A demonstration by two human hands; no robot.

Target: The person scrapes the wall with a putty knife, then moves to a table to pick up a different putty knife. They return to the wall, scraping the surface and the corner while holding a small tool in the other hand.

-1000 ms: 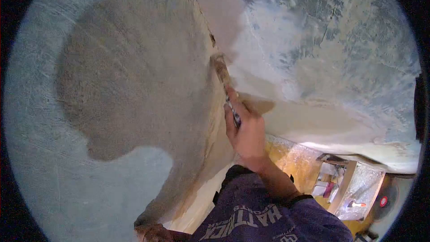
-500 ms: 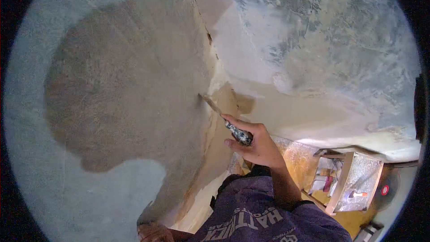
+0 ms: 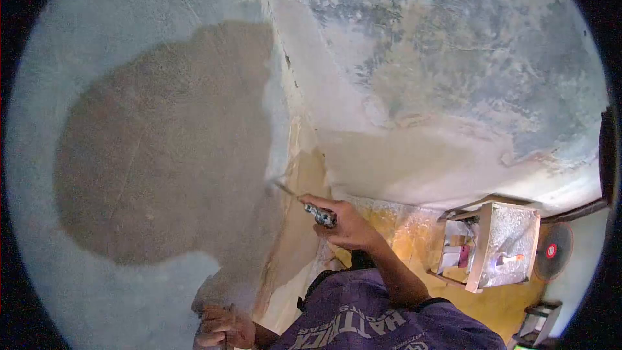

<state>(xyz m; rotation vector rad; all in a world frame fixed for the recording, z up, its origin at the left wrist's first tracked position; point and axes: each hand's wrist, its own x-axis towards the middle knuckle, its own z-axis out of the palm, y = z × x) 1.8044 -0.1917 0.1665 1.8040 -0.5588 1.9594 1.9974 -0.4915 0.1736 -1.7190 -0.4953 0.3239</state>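
My right hand (image 3: 350, 225) is closed round the speckled handle of a scraper (image 3: 321, 215). Its thin blade points up and left, its tip at or very near the wall (image 3: 162, 155) just left of the corner; actual contact I cannot confirm. At the lower left, my left hand (image 3: 223, 327) has curled fingers, and what they hold is too dim to make out. A cracked corner line (image 3: 288, 61) runs down between the left wall and the patchy adjoining wall (image 3: 453, 58). My shadow covers much of the left wall.
On the right stands a small wooden-framed stand (image 3: 479, 246) with a shiny foil-like top, where an orange-handled tool (image 3: 512, 258) lies. Behind it is a dark round fan (image 3: 554, 253) with a red centre. Yellow flooring (image 3: 499, 311) shows below.
My right hand and the scraper have moved down and left in view. My left hand has risen further into view. The whole view has shifted slightly.
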